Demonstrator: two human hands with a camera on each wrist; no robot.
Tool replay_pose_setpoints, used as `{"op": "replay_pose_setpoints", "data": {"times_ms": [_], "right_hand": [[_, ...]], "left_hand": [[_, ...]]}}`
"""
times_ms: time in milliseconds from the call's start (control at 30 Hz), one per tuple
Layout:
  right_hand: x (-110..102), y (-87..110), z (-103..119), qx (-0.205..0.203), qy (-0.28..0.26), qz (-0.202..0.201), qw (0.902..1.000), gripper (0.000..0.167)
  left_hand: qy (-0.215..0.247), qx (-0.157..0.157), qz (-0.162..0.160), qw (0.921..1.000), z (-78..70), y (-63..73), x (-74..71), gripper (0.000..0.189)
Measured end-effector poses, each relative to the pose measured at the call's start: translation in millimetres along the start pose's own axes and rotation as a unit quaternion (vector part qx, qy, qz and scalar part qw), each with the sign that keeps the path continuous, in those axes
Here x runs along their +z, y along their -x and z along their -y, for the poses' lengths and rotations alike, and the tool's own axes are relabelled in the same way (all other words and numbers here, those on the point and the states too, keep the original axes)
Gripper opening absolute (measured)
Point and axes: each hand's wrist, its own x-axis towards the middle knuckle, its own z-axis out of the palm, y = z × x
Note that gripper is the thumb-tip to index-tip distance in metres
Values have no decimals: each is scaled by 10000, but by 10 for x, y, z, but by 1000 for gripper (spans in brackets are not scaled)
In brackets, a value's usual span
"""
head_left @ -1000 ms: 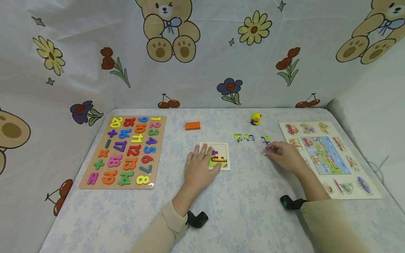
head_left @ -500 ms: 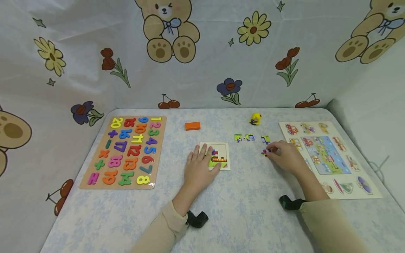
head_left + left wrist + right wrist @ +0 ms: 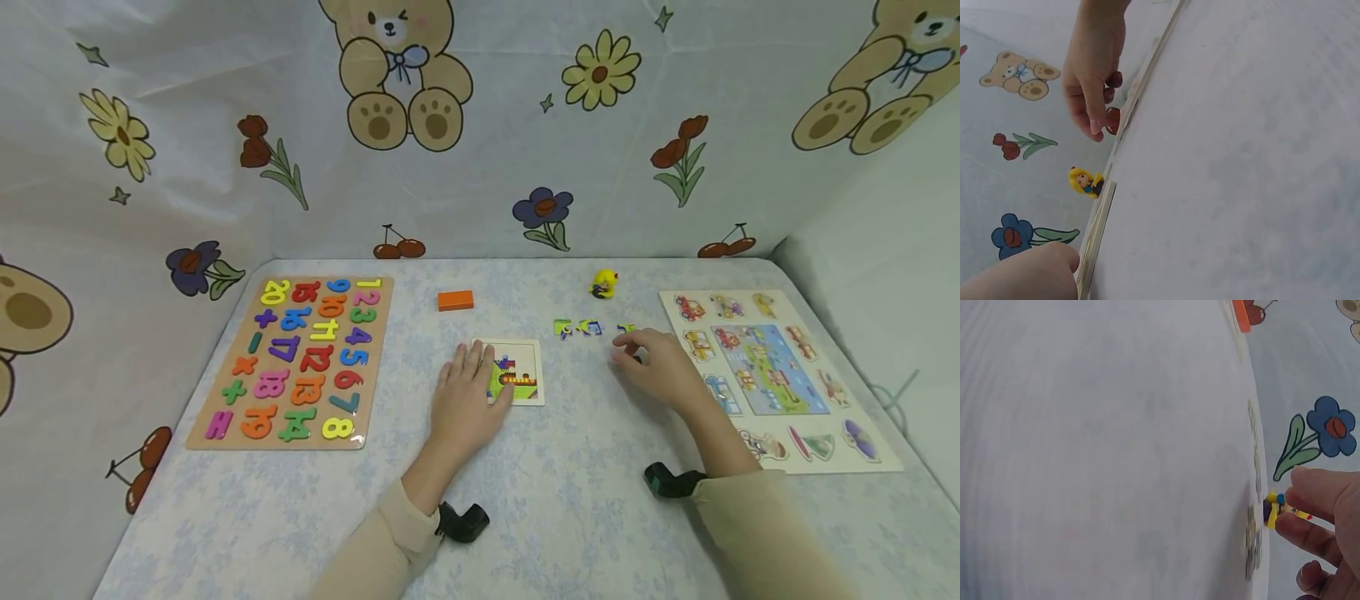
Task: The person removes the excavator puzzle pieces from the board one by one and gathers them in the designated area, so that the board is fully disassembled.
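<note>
My left hand [image 3: 468, 408] rests with spread fingers over the left part of a small jigsaw tray [image 3: 528, 348]. Inside the tray shows a partly covered picture in green, red and purple; the tray's edge [image 3: 1099, 234] is seen side-on in the left wrist view. My right hand [image 3: 656, 367] hovers to the right of the tray. Thumb and index finger stand apart with nothing between them in the right wrist view [image 3: 1325, 519]. Just beyond its fingertips lies a jigsaw piece [image 3: 626, 327], partly covered. Two more jigsaw pieces [image 3: 590, 327] lie left of it. Low pieces [image 3: 1251, 544] show beside the fingers.
A number board [image 3: 288, 362] lies on the left. An orange block [image 3: 455, 300] and a small yellow-haired figurine [image 3: 603, 284] stand toward the back. On the right, a white picture board [image 3: 847, 321] lies partly under my right forearm. A patterned cloth [image 3: 480, 192] hangs behind the table.
My right hand has shifted slightly left, and its thumb and index finger have parted from a jigsaw piece, which is now hidden behind the hand. The left hand stays on the tray, shifted slightly left.
</note>
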Motion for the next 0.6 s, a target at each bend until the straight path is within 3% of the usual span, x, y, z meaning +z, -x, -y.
{"op": "replay_pose_setpoints", "data": {"times_ms": [267,600], "right_hand": [[180,-95,246,-216,-238,59,9995,30],[417,-207,715,-682,-301,172,9971,26]], "left_hand": [[89,-113,61,9999,69,71,-53,69],[44,-128,93,9999,112,91,-53,67]]}}
